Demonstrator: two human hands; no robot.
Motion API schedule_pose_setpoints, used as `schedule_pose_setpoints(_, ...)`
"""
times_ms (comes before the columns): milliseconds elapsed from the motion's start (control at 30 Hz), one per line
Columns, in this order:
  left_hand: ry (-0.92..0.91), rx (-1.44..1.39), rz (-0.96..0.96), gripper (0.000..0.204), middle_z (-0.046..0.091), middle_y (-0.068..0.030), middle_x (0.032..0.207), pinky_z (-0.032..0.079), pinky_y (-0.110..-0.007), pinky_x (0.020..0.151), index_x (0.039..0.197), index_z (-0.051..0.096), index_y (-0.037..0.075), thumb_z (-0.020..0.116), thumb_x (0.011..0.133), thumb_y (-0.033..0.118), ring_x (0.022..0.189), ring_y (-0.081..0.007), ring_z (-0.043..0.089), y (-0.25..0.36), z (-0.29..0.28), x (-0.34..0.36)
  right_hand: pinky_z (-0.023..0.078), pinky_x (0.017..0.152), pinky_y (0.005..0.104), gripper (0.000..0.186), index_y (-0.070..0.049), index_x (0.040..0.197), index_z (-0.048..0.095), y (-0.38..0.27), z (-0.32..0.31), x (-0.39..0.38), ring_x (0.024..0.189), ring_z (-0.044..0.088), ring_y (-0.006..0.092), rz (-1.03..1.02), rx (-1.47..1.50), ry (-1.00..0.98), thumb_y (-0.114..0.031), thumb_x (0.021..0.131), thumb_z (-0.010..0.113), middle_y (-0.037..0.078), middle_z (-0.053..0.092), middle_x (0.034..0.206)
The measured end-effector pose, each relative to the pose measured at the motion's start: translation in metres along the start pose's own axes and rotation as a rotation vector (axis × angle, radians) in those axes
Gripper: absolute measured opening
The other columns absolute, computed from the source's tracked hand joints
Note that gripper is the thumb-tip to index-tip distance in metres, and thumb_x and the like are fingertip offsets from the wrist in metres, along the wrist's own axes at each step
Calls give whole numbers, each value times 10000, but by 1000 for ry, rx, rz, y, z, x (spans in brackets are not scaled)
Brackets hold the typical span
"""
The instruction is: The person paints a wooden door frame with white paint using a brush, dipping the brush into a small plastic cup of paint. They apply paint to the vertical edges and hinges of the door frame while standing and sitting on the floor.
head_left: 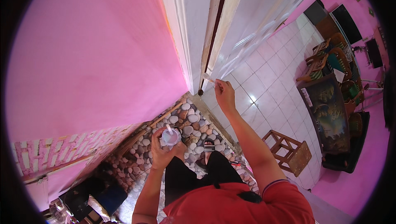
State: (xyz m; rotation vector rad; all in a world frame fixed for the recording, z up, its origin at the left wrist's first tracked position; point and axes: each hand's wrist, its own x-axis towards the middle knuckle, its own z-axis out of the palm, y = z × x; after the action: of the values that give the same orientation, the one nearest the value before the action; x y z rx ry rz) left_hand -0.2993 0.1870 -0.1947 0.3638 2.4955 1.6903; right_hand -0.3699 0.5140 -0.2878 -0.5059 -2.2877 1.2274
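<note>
My left hand [158,153] is wrapped round a small clear cup [170,137] with pale, whitish contents, held above the pebble-patterned floor. A light streak or stick shows inside its rim; I cannot tell which. Out in front, my right hand [225,97] pinches a small paintbrush [208,78]. Its pale tip points left, at the lower part of the door's edge [218,38]; whether it touches is too small to tell. The white door [255,13] stands ajar beside its white frame [181,26], with a dark gap along the edge.
A pink wall [95,50] rises on the left, brick-patterned low down. Pebble-patterned flooring [187,130] lies underfoot, meeting white tiles [251,88] at a threshold. On the right are a wooden stool [288,152], a dark painted panel [328,114] and several chairs. Dark items [95,197] sit lower left.
</note>
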Motion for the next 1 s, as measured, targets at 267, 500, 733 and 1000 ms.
schedule_pose_setpoints(267, -141, -73, -47, 766, 518, -145, 1332, 472, -397, 1088, 1366, 435, -4, 847, 721, -26, 1246, -252, 571, -77, 21, 18, 525, 669, 348, 200, -19, 1160, 703, 30, 20, -2, 734, 648, 241, 26, -109, 24, -58, 966, 672, 141, 640, 907)
schedule_pose_setpoints(500, -95, -112, -1, 737, 615, -153, 1290, 510, -389, 1021, 1306, 514, 27, 909, 687, 95, 1185, -261, 626, -134, 38, 48, 521, 622, 364, 199, -67, 1168, 685, 6, 24, 12, 693, 641, 256, -86, 10, 59, -68, 969, 680, 126, 617, 901)
schedule_pose_setpoints(733, -69, -88, 92, 724, 605, -151, 1289, 503, -380, 1014, 1295, 513, 22, 910, 695, 96, 1168, -259, 625, -172, 56, 72, 502, 594, 313, 180, -67, 1142, 684, -52, -11, 38, 670, 602, 185, -306, -39, 111, -53, 962, 702, 83, 600, 878)
schedule_pose_setpoints(1000, -11, -136, 14, 701, 610, -121, 1221, 500, -358, 999, 1295, 486, 26, 880, 716, 50, 1140, -209, 620, -221, 79, 74, 459, 622, 224, 182, -4, 1125, 727, -60, -39, 46, 679, 549, 79, -613, 86, 385, -15, 944, 735, 27, 618, 853)
